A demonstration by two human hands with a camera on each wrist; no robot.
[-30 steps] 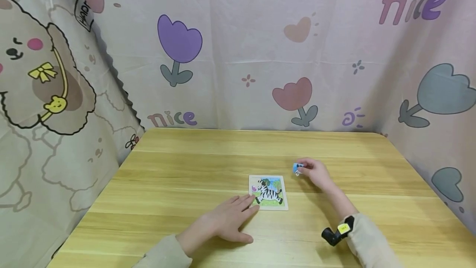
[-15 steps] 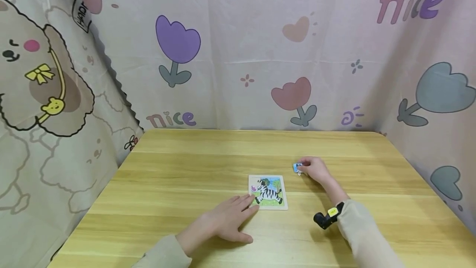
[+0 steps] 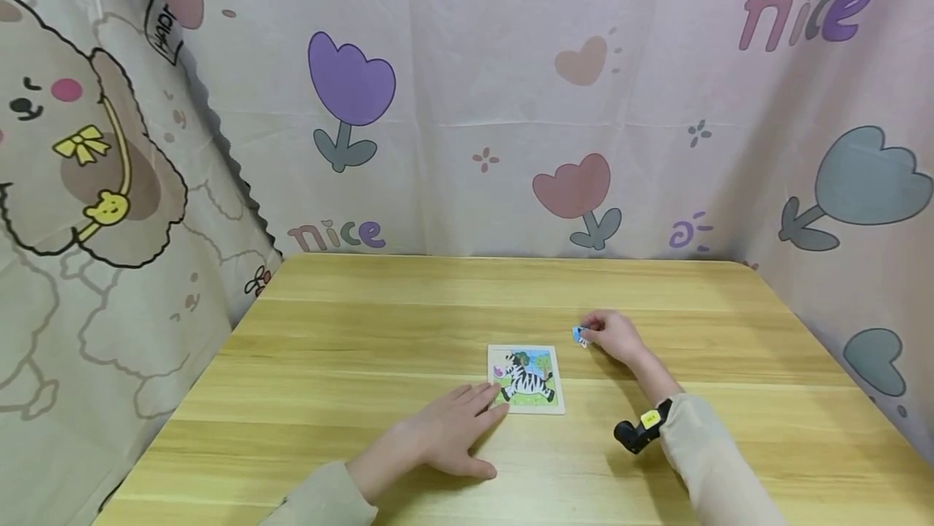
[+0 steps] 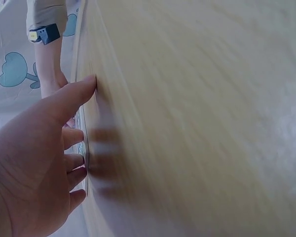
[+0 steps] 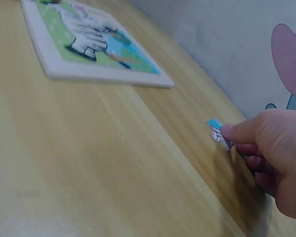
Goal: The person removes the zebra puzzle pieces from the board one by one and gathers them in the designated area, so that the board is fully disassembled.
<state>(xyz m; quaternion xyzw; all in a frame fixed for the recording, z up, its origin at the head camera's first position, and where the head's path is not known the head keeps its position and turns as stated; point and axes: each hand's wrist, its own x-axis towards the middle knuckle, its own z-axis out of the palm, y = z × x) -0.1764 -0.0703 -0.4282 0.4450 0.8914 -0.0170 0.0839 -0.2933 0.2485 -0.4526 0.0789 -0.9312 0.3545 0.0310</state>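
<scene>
While the left hand (image 3: pixel 445 438) lies flat beside the zebra puzzle (image 3: pixel 527 378), right fingers (image 5: pixel 235 132) pinch a blue piece (image 3: pixel 580 335).

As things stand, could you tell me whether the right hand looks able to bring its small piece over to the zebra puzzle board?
Probably yes. The right hand pinches the small piece just beyond the board's far right corner, with only bare table between. The left hand rests at the board's near left edge, leaving that side free.

Table: light wooden top (image 3: pixel 409 323) with lengthwise grain, filling the near half of the scene.
Far wall: pale pink cloth (image 3: pixel 511 88) printed with tulips, hearts and "nice".
Left wall: cloth with a cartoon dog (image 3: pixel 80 161).
Light: soft, even.
</scene>
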